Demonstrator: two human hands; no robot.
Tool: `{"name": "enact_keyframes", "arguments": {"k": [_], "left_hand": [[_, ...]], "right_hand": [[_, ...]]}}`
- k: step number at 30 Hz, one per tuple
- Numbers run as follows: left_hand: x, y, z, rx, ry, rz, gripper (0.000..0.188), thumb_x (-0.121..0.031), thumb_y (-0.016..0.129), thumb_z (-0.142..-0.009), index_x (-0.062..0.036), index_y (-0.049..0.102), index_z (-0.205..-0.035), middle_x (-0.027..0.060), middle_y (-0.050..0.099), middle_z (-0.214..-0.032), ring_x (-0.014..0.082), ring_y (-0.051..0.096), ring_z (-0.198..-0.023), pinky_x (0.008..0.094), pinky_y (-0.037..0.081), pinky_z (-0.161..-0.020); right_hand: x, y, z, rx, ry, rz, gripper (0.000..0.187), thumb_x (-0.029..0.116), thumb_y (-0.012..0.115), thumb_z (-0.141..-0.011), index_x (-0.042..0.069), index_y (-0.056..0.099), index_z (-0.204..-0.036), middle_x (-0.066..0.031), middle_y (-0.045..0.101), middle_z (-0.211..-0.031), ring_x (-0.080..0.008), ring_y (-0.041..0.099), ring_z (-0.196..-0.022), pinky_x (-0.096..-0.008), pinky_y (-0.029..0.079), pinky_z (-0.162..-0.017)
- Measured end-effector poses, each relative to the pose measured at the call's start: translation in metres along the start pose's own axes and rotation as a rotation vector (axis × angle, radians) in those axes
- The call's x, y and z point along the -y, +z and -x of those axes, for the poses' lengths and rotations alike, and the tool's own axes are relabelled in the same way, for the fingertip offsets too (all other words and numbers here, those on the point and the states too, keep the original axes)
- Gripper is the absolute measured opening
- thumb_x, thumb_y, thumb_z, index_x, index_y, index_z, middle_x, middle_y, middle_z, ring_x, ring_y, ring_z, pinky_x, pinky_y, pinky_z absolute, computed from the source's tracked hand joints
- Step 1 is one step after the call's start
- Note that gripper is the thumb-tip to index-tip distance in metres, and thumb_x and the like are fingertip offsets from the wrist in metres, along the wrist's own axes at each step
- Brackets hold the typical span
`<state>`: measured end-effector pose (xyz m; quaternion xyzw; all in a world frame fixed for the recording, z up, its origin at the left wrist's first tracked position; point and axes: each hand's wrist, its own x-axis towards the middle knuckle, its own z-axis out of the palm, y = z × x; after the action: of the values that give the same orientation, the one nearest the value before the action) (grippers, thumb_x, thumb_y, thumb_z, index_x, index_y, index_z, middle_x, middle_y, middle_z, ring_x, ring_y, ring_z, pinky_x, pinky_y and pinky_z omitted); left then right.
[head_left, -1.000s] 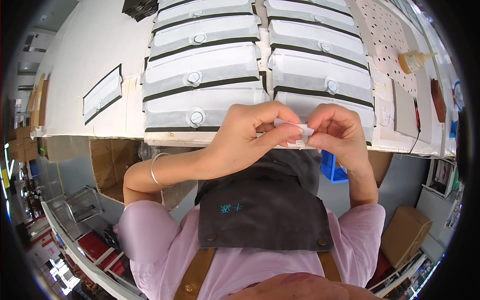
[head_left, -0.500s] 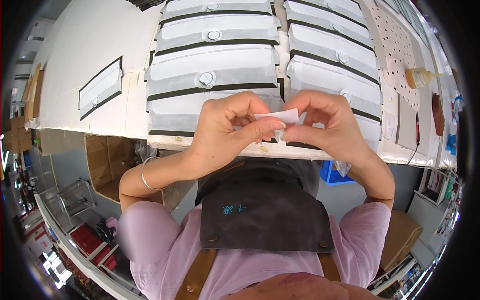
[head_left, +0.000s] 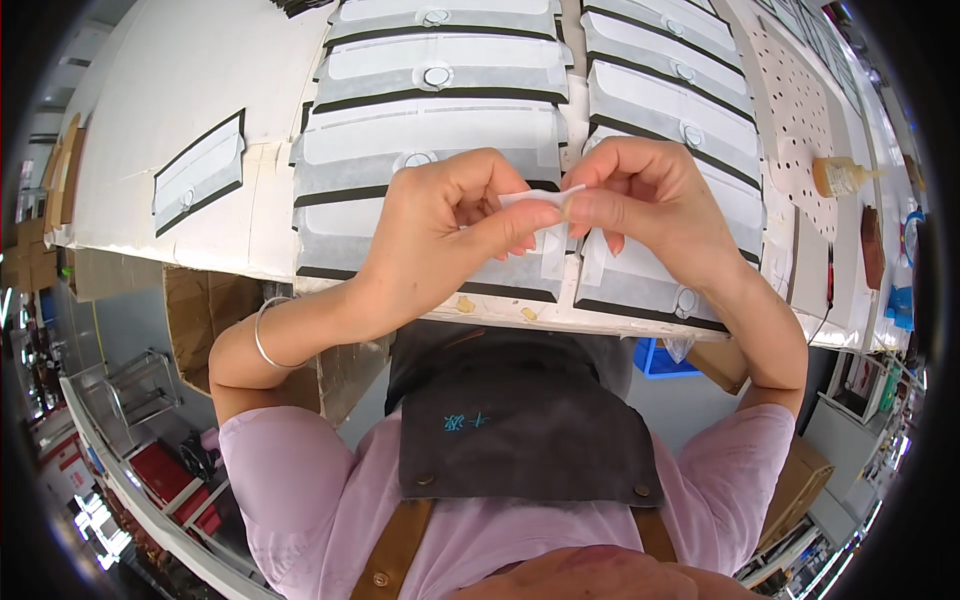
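Observation:
Between my two hands is a small white strip [head_left: 540, 196], possibly paper or tape, held above the near edge of the table. My left hand [head_left: 450, 215] pinches its left end between thumb and fingers. At the other end, my right hand [head_left: 640, 205] pinches it too, and the thumbs nearly meet. Beneath and beyond the hands lie two columns of overlapping flat pieces [head_left: 440, 130], white and grey with black edges. Many of these carry a round white disc [head_left: 436, 77] near the middle. My fingers partly hide the nearest pieces.
A single similar piece [head_left: 200, 175] lies apart on the left of the white table [head_left: 190, 70]. To the right are a perforated board [head_left: 795, 120], a bottle of yellowish liquid [head_left: 838, 177] and a brown block [head_left: 873, 248]. Below stand a cardboard box [head_left: 200, 320] and a blue bin [head_left: 660, 362].
Both hands have moved slightly away from me with the strip. It now looks narrower and flatter, and the thumbs are closer together. More of the nearest pieces shows.

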<state>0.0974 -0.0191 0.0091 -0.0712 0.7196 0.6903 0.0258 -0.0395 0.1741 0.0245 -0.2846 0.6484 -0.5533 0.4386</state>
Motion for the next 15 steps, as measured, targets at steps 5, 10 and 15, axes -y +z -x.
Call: {"name": "enact_keyframes", "arguments": {"k": [5, 10, 15], "left_hand": [[-0.006, -0.001, -0.004, -0.004, -0.043, -0.109, 0.012, -0.008, 0.076, -0.094, -0.0010, 0.067, -0.089, 0.0035, 0.071, -0.083, 0.0069, 0.066, -0.071, 0.0225, 0.055, -0.068], [-0.009, -0.018, -0.013, 0.045, 0.200, -0.457, 0.013, -0.007, 0.077, -0.092, 0.0008, 0.066, -0.091, 0.0031, 0.069, -0.081, 0.0077, 0.062, -0.069, 0.0240, 0.051, -0.065], [-0.006, -0.024, -0.051, 0.004, 0.665, -0.899, 0.015, -0.009, 0.074, -0.090, 0.0002, 0.063, -0.093, 0.0099, 0.066, -0.096, 0.0275, 0.061, -0.085, 0.0358, 0.051, -0.075]], "right_hand": [[-0.003, -0.021, -0.006, -0.136, -0.060, 0.123, 0.007, 0.010, 0.073, -0.094, 0.004, 0.071, -0.097, -0.0013, 0.072, -0.089, -0.0063, 0.065, -0.075, -0.0200, 0.047, -0.057], [0.010, -0.088, -0.018, -0.069, -0.205, 0.835, 0.013, 0.017, 0.072, -0.093, 0.004, 0.070, -0.093, 0.0003, 0.069, -0.082, -0.0086, 0.058, -0.075, -0.0268, 0.046, -0.066], [0.008, -0.114, -0.057, -0.013, -0.262, 0.972, 0.015, 0.016, 0.066, -0.096, 0.003, 0.066, -0.091, 0.0000, 0.064, -0.082, -0.0101, 0.054, -0.075, -0.0271, 0.044, -0.067]]}}
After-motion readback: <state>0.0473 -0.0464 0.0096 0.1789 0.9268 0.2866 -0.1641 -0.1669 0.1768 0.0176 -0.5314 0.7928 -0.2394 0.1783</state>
